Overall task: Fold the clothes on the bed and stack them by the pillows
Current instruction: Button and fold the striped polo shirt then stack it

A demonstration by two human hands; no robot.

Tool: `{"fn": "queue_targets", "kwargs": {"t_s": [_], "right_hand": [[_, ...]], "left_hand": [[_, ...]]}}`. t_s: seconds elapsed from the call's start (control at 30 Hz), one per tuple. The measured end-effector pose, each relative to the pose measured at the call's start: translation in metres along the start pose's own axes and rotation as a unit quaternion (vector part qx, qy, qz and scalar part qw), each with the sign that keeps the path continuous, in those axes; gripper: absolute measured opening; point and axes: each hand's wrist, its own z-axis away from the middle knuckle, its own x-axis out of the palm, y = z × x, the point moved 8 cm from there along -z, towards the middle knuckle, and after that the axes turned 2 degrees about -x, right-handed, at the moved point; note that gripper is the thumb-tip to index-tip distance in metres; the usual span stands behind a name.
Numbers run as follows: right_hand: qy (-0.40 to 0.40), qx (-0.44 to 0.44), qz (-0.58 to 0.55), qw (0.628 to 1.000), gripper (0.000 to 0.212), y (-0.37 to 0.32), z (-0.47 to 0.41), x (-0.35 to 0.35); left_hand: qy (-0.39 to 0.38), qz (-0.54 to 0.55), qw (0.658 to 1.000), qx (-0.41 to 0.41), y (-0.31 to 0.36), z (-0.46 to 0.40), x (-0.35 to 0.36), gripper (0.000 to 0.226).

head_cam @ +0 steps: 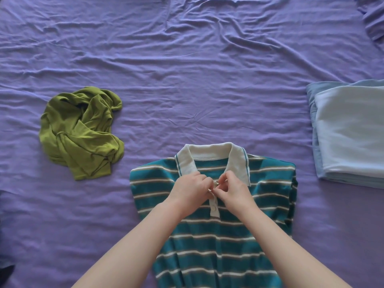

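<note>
Two hands are at work on the button placket [213, 206] of the teal striped polo shirt [209, 242], which lies face up on the purple bed sheet [187, 90] directly before you, white collar [209, 154] pointing away. Your left hand [190, 189] pinches one edge of the placket just under the collar; your right hand [233, 189] pinches the opposite edge, fingertips nearly meeting. Whether a button is passing through its hole cannot be told.

Recommendation: keep both placket edges flat and aligned as you fasten, then smooth the collar before you fold, so the front lies square.

Outstanding: the crumpled green garment [81, 132] sits unfolded, well apart to the left. A folded pale blue stack [351, 132] rests at the right. A pillow corner [374, 17] possibly shows at the far right; confirm the stack's placement against it.
</note>
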Motion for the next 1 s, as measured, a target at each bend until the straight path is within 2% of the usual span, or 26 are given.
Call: {"fn": "queue_targets", "kwargs": {"t_s": [0.17,0.27,0.43,0.7,1.0], "right_hand": [[-0.026,-0.029,-0.004,0.999,0.012,-0.001,-0.001,0.001],[-0.069,-0.055,-0.029,0.996,0.019,-0.001,0.002,0.006],[-0.083,-0.071,-0.035,0.993,0.03,0.002,0.005,0.009],[-0.033,-0.087,-0.012,0.996,0.025,0.004,0.003,0.003],[-0.011,-0.059,-0.053,0.997,0.02,0.01,0.001,0.004]], "left_hand": [[0.025,-0.046,0.997,0.049,0.009,0.0,-0.007,0.015],[-0.022,-0.059,0.998,0.019,0.001,-0.002,0.002,0.027],[-0.074,-0.037,0.997,0.008,-0.002,-0.005,0.004,0.031],[-0.152,0.027,0.988,-0.002,-0.005,-0.009,0.008,0.024],[-0.14,0.081,0.986,0.032,-0.003,-0.011,0.001,0.018]]}}
